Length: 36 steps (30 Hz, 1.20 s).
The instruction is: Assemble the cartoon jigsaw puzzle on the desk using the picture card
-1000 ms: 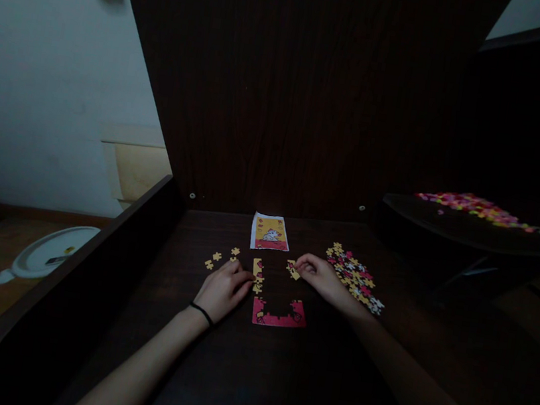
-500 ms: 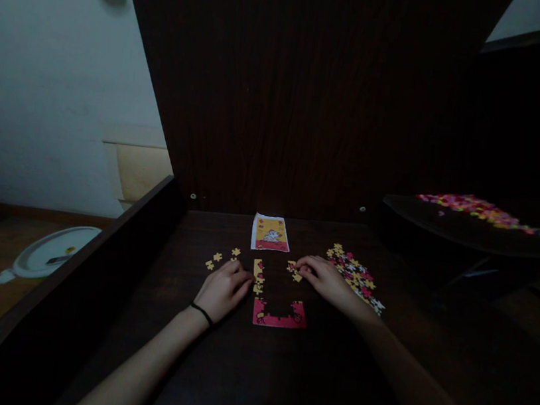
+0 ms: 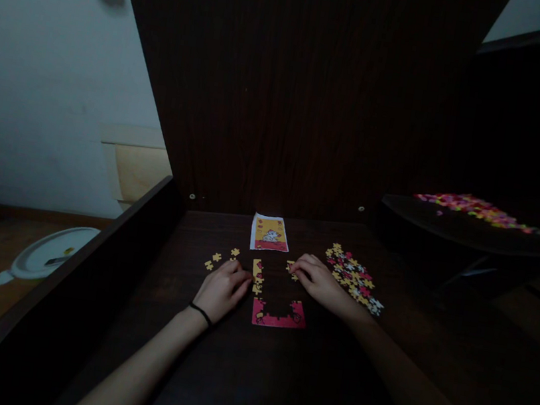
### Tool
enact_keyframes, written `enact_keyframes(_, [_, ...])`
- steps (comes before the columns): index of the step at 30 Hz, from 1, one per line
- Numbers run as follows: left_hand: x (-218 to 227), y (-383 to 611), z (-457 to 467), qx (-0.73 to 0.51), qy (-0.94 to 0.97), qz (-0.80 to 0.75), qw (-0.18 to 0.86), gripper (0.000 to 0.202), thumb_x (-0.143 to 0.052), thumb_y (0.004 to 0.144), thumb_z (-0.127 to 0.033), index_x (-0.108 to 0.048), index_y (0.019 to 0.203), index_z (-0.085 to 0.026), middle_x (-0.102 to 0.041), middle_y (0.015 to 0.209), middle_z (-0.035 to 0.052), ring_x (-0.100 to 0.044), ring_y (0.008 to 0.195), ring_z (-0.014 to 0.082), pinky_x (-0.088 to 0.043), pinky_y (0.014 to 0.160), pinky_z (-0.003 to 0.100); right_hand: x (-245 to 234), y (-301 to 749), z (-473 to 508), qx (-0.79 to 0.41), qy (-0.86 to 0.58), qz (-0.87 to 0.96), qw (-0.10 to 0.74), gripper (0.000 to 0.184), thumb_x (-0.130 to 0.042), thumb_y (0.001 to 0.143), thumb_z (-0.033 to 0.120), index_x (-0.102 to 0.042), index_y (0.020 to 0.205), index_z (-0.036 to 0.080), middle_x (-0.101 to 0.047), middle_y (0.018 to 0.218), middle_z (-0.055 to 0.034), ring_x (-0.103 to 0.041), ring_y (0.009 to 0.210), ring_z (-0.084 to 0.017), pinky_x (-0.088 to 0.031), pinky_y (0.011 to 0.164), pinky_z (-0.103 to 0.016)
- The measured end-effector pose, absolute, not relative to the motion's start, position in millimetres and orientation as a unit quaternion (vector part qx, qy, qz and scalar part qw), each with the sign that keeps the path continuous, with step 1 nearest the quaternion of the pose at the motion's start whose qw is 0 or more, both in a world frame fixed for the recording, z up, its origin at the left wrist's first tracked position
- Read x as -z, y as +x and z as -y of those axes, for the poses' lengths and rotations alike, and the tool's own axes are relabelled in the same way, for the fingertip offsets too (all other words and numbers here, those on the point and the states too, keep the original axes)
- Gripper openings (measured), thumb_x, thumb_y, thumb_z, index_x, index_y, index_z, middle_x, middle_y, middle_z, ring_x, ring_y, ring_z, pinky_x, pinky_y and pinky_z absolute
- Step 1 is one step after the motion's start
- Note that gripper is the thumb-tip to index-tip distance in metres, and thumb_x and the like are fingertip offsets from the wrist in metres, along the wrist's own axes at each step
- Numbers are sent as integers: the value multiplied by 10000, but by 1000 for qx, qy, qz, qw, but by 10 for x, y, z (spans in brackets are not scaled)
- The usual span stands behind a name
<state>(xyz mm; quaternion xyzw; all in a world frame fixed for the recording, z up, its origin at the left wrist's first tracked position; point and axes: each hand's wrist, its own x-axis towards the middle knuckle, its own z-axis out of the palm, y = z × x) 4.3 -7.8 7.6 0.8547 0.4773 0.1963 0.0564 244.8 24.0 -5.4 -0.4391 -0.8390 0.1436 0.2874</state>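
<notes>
My left hand (image 3: 223, 290), a black band around its wrist, rests on the table with curled fingers. Its fingertips are at the left edge of a yellow strip of joined jigsaw puzzle pieces (image 3: 257, 286); anything inside the fingers is hidden. Across from it, my right hand (image 3: 318, 280) is closed in a pinch on a yellow puzzle piece (image 3: 294, 276), mostly covered by the fingers. A small part of yellow and red puzzle (image 3: 290, 266) shows by those fingertips. Nearer to me lies a U-shaped red puzzle section (image 3: 278, 322). Several loose yellow pieces (image 3: 217, 257) lie beyond my left hand.
A printed picture card (image 3: 270, 233) lies at the back of the table. A heap of mixed puzzle pieces (image 3: 354, 275) sits right of my right hand. The dark side panel (image 3: 108, 240) rises at left. Colourful small items (image 3: 475, 208) cover a shelf at right.
My right hand has shifted slightly left and covers more of the yellow piece at its fingertips. My left hand stays in place by the strip.
</notes>
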Motion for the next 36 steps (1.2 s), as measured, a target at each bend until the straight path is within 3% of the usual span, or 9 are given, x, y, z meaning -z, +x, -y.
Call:
enact_keyframes(9, [-42,37,63,-198,856,-475,58,254,-365,853,-252,-607,895,-189,-520,809,37,-502,776,146,-417,675,236,138,2419,-317,-157,-487,786,348,99,-466,783,160,-554,748,190,-576,778,-27,-535,764,-159,-425,701,-303])
enact_keyframes(19, [-66,44,69,-197,856,-474,61,250,-370,850,-246,-610,889,-187,-520,809,36,-504,780,143,-419,684,235,179,2364,-314,-182,-501,765,360,44,-507,755,195,-549,761,181,-546,721,-12,-523,648,-132,-434,600,-263])
enact_keyframes(25, [-52,37,64,-202,854,-474,65,251,-369,851,-250,-608,896,-186,-521,808,34,-504,778,142,-417,685,234,91,2465,-332,-160,-498,768,370,80,-491,775,218,-565,773,186,-572,785,-28,-549,739,-149,-448,696,-303])
enact_keyframes(30, [-63,35,65,-201,853,-477,65,256,-365,852,-256,-609,890,-190,-519,808,34,-500,778,142,-417,686,236,47,2552,-333,-169,-438,825,315,119,-556,734,213,-582,849,195,-596,952,-44,-536,928,-173,-408,854,-347])
enact_keyframes(36, [-62,34,71,-204,857,-468,67,245,-371,849,-254,-605,890,-194,-521,818,35,-503,781,143,-419,679,234,75,2568,-324,-173,-421,848,271,202,-570,734,271,-595,926,213,-594,1020,-55,-521,988,-190,-398,887,-383])
